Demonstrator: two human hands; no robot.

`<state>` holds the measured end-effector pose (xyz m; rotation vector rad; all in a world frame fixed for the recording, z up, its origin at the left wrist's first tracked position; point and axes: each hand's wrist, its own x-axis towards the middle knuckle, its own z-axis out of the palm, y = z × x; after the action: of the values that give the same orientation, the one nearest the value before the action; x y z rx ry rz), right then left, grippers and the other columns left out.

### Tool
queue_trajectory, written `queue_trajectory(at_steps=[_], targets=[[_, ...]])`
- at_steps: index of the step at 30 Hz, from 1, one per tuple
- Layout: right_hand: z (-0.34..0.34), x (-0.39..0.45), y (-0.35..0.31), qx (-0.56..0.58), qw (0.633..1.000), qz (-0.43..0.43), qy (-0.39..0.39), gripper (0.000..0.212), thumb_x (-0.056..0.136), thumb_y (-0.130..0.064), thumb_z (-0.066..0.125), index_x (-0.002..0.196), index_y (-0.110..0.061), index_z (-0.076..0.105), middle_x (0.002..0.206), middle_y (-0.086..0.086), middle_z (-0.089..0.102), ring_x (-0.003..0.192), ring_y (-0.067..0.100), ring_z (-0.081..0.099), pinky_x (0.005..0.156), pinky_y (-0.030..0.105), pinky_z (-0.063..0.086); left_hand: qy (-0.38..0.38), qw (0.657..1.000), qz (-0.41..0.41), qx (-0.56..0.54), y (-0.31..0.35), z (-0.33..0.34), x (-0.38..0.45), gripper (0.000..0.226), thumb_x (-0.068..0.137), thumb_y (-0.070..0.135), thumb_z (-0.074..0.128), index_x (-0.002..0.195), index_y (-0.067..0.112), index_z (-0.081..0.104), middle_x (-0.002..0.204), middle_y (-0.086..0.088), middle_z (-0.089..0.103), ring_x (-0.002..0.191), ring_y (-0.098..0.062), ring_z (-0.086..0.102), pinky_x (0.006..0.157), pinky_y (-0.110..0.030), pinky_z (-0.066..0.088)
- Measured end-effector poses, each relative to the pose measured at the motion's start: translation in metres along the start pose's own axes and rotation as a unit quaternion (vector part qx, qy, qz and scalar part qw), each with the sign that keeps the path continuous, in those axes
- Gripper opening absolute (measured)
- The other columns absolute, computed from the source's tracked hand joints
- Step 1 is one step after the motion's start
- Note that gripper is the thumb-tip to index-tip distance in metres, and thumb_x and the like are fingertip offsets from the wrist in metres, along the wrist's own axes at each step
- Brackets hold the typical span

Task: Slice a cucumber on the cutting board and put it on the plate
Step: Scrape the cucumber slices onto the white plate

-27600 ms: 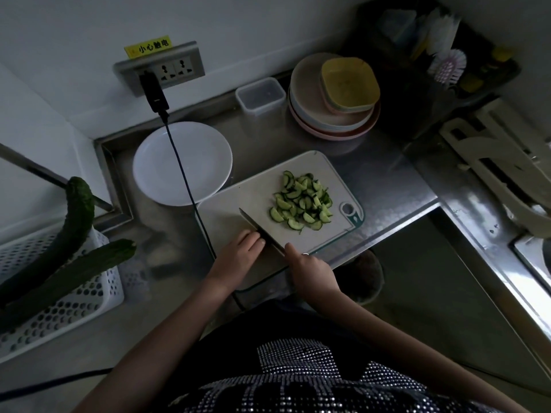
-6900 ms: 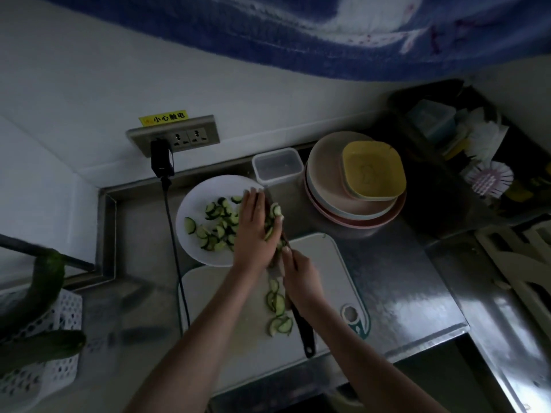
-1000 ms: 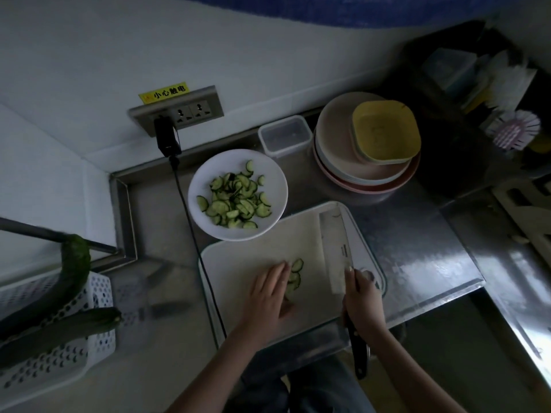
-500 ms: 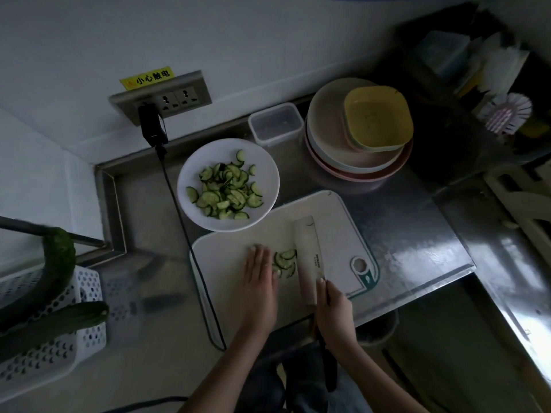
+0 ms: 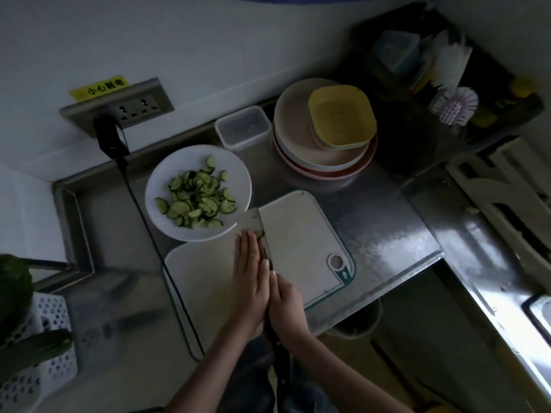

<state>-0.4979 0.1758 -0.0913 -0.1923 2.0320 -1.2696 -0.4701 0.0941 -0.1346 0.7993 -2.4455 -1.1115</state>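
Note:
A white plate near the back of the counter holds a heap of cucumber slices. In front of it lies the white cutting board. My right hand grips the handle of a broad knife, whose blade points toward the plate's rim. My left hand lies flat with straight fingers against the blade's left side, pressing the last few slices onto it; only one green edge shows.
A black cable runs from the wall socket past the board's left edge. A clear tub and stacked plates under a yellow bowl stand behind. Whole cucumbers lie in a white basket at left. A dish rack sits right.
The knife has slid left and forward to the plate's rim, gathering the last slices. My left hand has closed in flat against the blade.

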Motion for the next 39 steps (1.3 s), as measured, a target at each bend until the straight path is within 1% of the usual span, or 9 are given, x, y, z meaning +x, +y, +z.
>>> queue_trajectory(at_steps=[4,9,13,17,23,27,31,35,39], targets=[[0.009,0.030,-0.047,0.031,0.999,-0.016,-0.019,0.037,0.102,-0.038,0.033,0.083,-0.021,0.061,0.061,0.008,0.063,0.038,0.020,0.057,0.036,0.027,0.044,0.034,0.999,0.035,0.014,0.001,-0.030,0.054,0.053,0.099,0.033,0.024,0.146,0.011,0.011,0.153,-0.002,0.007,0.143,-0.017,0.007,0.115,-0.018,0.004],[0.026,0.072,-0.084,0.012,0.999,-0.024,-0.038,0.042,0.101,-0.042,0.032,0.084,-0.014,0.059,0.057,0.009,0.057,0.039,0.024,0.056,0.041,0.039,0.051,0.004,0.993,0.026,0.116,-0.017,-0.063,0.102,0.052,0.098,0.034,0.020,0.147,0.016,0.027,0.154,-0.011,0.021,0.144,-0.025,0.013,0.117,-0.038,0.012],[0.019,0.082,-0.082,0.014,0.999,0.028,-0.028,0.040,0.101,-0.042,0.032,0.076,-0.018,0.051,0.061,0.010,0.054,0.035,0.023,0.054,0.038,0.032,0.048,0.032,0.970,-0.003,0.242,-0.052,-0.077,0.102,0.047,0.097,0.026,0.029,0.127,-0.001,0.054,0.144,-0.024,0.037,0.137,-0.038,0.029,0.108,-0.060,0.025],[0.001,0.088,-0.064,0.011,0.998,0.061,0.015,0.045,0.101,-0.043,0.031,0.076,-0.011,0.049,0.061,0.014,0.053,0.035,0.027,0.055,0.037,0.035,0.048,0.050,0.969,-0.082,0.230,-0.076,-0.097,0.116,0.044,0.100,0.026,0.037,0.139,0.008,0.042,0.153,-0.013,0.024,0.144,-0.025,0.013,0.116,-0.046,0.008],[-0.012,0.088,-0.043,-0.002,0.997,0.063,0.037,0.046,0.101,-0.043,0.032,0.078,-0.007,0.049,0.050,0.009,0.051,0.035,0.028,0.056,0.039,0.036,0.045,-0.152,0.938,-0.067,0.304,-0.083,-0.096,0.150,0.087,0.080,0.061,0.057,0.149,0.026,0.019,0.158,-0.001,0.008,0.144,-0.024,0.003,0.112,-0.051,0.004],[-0.010,0.088,-0.044,0.005,0.999,0.041,0.015,0.044,0.101,-0.039,0.034,0.078,-0.006,0.048,0.048,0.008,0.047,0.033,0.026,0.052,0.039,0.034,0.044,-0.094,0.950,0.030,0.296,-0.083,-0.087,0.142,0.071,0.079,0.059,0.057,0.139,0.022,0.044,0.149,0.001,0.033,0.140,-0.022,0.026,0.112,-0.052,0.016],[-0.008,0.089,-0.046,0.005,1.000,0.023,0.003,0.044,0.101,-0.038,0.034,0.080,-0.002,0.047,0.047,0.008,0.045,0.033,0.026,0.051,0.040,0.033,0.043,-0.048,0.972,0.038,0.226,-0.082,-0.088,0.131,0.068,0.083,0.062,0.032,0.138,0.024,0.045,0.144,0.003,0.042,0.135,-0.020,0.033,0.112,-0.051,0.021],[-0.013,0.091,-0.044,0.005,1.000,0.021,0.013,0.045,0.101,-0.039,0.034,0.081,-0.002,0.048,0.047,0.009,0.047,0.034,0.028,0.052,0.039,0.030,0.041,0.044,0.983,-0.023,0.179,-0.091,-0.100,0.135,0.057,0.093,0.047,0.024,0.139,0.021,0.044,0.151,-0.004,0.032,0.142,-0.027,0.018,0.116,-0.044,0.011],[-0.021,0.091,-0.038,0.006,0.999,0.015,0.032,0.045,0.102,-0.039,0.033,0.080,-0.003,0.048,0.046,0.010,0.048,0.034,0.029,0.051,0.038,0.030,0.040,-0.034,0.953,-0.041,0.299,-0.103,-0.106,0.161,0.046,0.100,0.037,0.029,0.140,0.018,0.043,0.148,-0.001,0.038,0.143,-0.023,0.016,0.115,-0.042,0.008]])
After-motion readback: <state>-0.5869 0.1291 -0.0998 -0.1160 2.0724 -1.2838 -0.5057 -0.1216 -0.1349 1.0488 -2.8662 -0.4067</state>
